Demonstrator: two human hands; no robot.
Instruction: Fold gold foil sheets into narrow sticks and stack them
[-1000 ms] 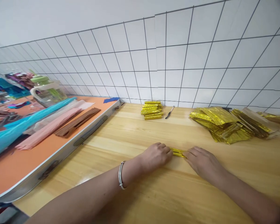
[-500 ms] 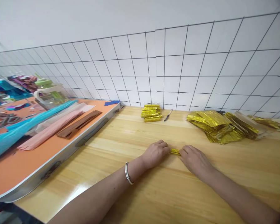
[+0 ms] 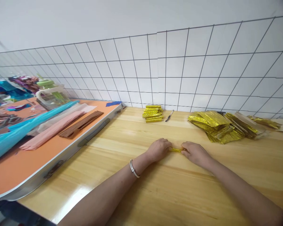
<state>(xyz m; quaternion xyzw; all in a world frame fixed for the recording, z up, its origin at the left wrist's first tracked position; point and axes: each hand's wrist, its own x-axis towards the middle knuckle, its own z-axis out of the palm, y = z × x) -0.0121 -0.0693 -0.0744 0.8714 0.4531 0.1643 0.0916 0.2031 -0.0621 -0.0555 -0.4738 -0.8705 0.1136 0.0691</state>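
Both of my hands rest on the wooden table (image 3: 174, 188), gripping one narrow folded strip of gold foil (image 3: 176, 150) between them. My left hand (image 3: 158, 149), with a silver bangle on its wrist, is closed on the strip's left end. My right hand (image 3: 194, 152) pinches the right end with curled fingers. Only a short middle piece of the strip shows between the two hands. A small stack of similar folded gold strips (image 3: 152, 113) sits farther back, near the wall.
A loose heap of gold foil sheets (image 3: 224, 127) lies at the back right. A pen (image 3: 169, 115) lies beside the stack. To the left stands an orange-topped table (image 3: 37, 157) with blue, pink and brown paper strips, scissors and a plastic jug (image 3: 50, 94).
My hands have drawn closer together along the gold strip, so less of it shows. The view has tilted slightly, making the hands sit a little farther up.
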